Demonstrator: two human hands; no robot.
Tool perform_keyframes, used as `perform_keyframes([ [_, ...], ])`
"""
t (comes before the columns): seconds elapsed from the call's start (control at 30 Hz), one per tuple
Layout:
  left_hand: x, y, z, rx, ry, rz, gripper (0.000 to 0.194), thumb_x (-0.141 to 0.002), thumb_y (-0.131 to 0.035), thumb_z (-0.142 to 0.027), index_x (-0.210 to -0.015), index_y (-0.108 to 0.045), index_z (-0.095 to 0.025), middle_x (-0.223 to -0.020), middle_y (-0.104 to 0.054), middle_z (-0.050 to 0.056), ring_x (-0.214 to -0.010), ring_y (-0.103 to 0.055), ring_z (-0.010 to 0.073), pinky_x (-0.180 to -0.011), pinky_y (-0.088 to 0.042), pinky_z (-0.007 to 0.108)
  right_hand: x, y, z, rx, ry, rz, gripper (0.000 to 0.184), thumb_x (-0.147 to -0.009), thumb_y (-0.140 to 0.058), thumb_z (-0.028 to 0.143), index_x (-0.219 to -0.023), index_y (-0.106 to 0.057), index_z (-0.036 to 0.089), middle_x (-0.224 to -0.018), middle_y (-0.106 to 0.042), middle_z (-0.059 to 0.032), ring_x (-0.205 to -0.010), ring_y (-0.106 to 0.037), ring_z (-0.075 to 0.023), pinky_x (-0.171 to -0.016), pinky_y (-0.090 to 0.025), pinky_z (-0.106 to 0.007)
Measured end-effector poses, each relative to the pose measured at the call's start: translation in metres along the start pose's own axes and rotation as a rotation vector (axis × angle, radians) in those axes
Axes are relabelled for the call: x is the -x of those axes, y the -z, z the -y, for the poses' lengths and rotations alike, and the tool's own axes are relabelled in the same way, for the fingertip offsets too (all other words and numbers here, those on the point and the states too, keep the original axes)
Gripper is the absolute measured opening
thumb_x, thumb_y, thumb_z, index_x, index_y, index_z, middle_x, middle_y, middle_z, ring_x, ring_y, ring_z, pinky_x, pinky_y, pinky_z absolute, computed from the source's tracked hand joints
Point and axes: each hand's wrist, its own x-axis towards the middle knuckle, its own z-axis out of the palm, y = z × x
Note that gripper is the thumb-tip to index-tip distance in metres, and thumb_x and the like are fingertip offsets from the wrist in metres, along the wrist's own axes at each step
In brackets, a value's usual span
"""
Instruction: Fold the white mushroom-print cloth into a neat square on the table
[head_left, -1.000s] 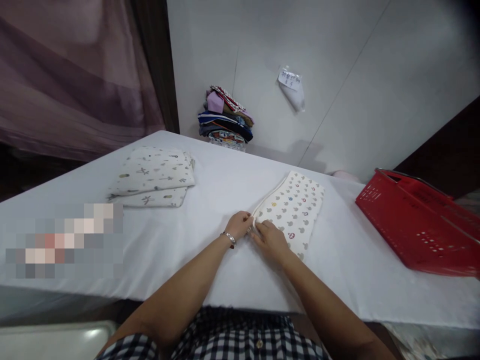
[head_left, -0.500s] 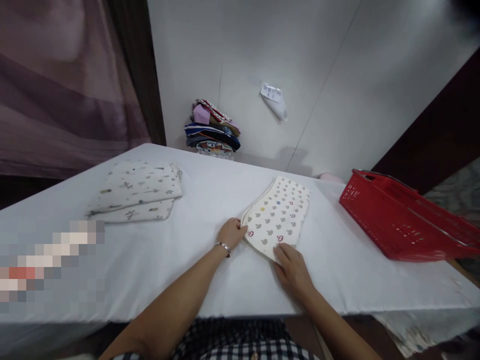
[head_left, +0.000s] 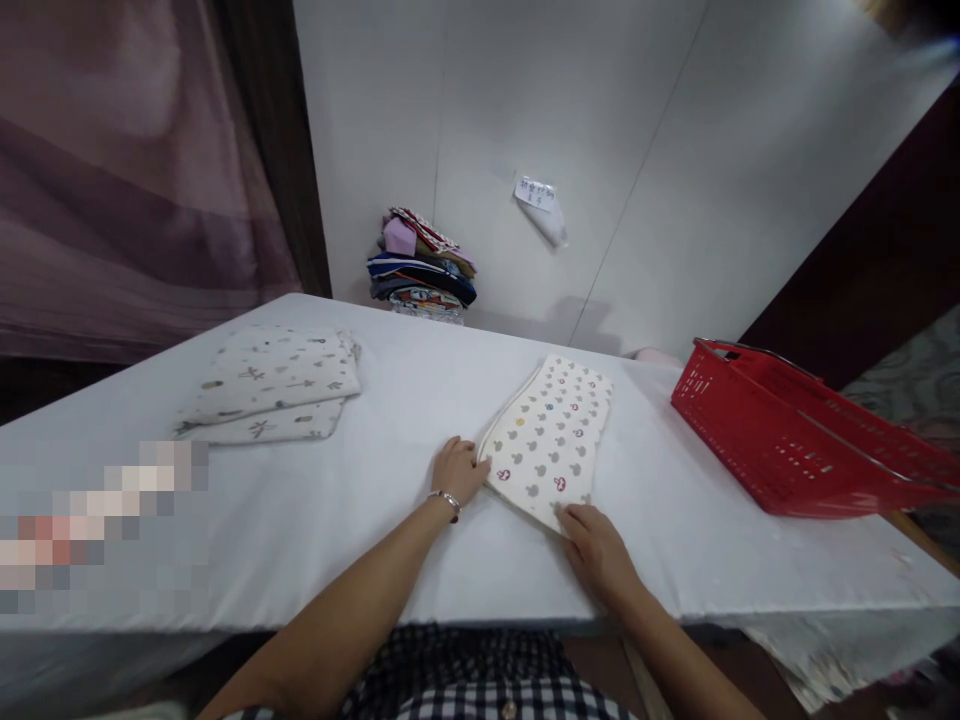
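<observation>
A folded cream cloth (head_left: 553, 425) printed with grey, red, yellow and blue mushroom- or bunny-like shapes lies on the white-covered table (head_left: 397, 560) in front of me. My left hand (head_left: 457, 472), with a bracelet at its wrist, holds the cloth's near left corner, thumb against its edge. At the near right corner, the fingers of my right hand (head_left: 598, 545) grip the edge, thumb underneath and partly hidden. Further left rests another folded white cloth (head_left: 281, 375) with grey plant prints, apart from both hands.
A red plastic basket (head_left: 795, 440) stands at the table's right. Beyond the far edge is a stack of folded clothes (head_left: 421, 262) against the wall. A paper label (head_left: 540, 205) hangs on that wall. Purple curtain (head_left: 127, 180) drapes at left. The lower left is pixelated.
My right hand has slid slightly right and down along the near edge of the cloth, which now lies flatter. My left hand stays at its corner. The view has shifted a little.
</observation>
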Motion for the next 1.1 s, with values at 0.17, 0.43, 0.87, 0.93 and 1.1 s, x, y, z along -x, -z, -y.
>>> perform_keyframes([
  [0.17, 0.003, 0.000, 0.007, -0.017, -0.030, 0.012, 0.029, -0.076, -0.053, -0.034, -0.052, -0.062, -0.019, -0.112, -0.065, 0.006, -0.121, -0.042, 0.0275, -0.100, -0.032, 0.041, -0.007, 0.011, 0.010, -0.020, 0.012, 0.076, 0.025, -0.081, -0.050, 0.019, -0.103, -0.062, 0.020, -0.102, -0.061, -0.0106, -0.092, -0.056, -0.0229, -0.078, -0.046, -0.034],
  [0.43, 0.001, 0.001, 0.011, 0.017, -0.034, -0.054, 0.023, -0.074, -0.056, -0.032, -0.055, -0.055, -0.021, -0.101, -0.065, 0.005, -0.105, -0.052, 0.0206, -0.092, -0.038, 0.033, -0.076, 0.029, -0.015, -0.316, -0.152, 0.231, 0.028, -0.091, -0.039, 0.032, -0.091, -0.066, 0.024, -0.087, -0.066, -0.0037, -0.080, -0.059, -0.0178, -0.071, -0.046, -0.030],
  [0.87, 0.002, 0.000, 0.011, 0.025, -0.034, -0.039, 0.018, -0.072, -0.058, -0.028, -0.060, -0.047, -0.021, -0.104, -0.063, 0.003, -0.108, -0.050, 0.0214, -0.087, -0.034, 0.036, -0.259, -0.059, -0.085, -0.090, -0.084, 0.319, 0.041, -0.076, -0.049, 0.004, -0.111, -0.063, 0.018, -0.120, -0.061, -0.0081, -0.112, -0.052, -0.0214, -0.092, -0.040, -0.033],
  [0.93, 0.002, -0.001, 0.012, 0.022, -0.035, -0.041, 0.018, -0.072, -0.058, -0.028, -0.060, -0.046, -0.021, -0.103, -0.063, 0.003, -0.108, -0.050, 0.0215, -0.088, -0.034, 0.036, -0.265, -0.062, -0.090, -0.073, -0.017, 0.339, 0.036, -0.076, -0.050, 0.005, -0.106, -0.065, 0.019, -0.115, -0.062, -0.0068, -0.109, -0.052, -0.0207, -0.090, -0.040, -0.031],
  [1.1, 0.001, -0.003, 0.013, 0.021, -0.035, -0.032, 0.017, -0.071, -0.059, -0.028, -0.061, -0.047, -0.022, -0.103, -0.062, 0.003, -0.110, -0.048, 0.0218, -0.090, -0.034, 0.036, -0.256, -0.061, -0.097, 0.006, 0.059, 0.284, 0.020, -0.084, -0.047, 0.012, -0.090, -0.064, 0.019, -0.103, -0.062, -0.0066, -0.099, -0.053, -0.0185, -0.076, -0.042, -0.026],
])
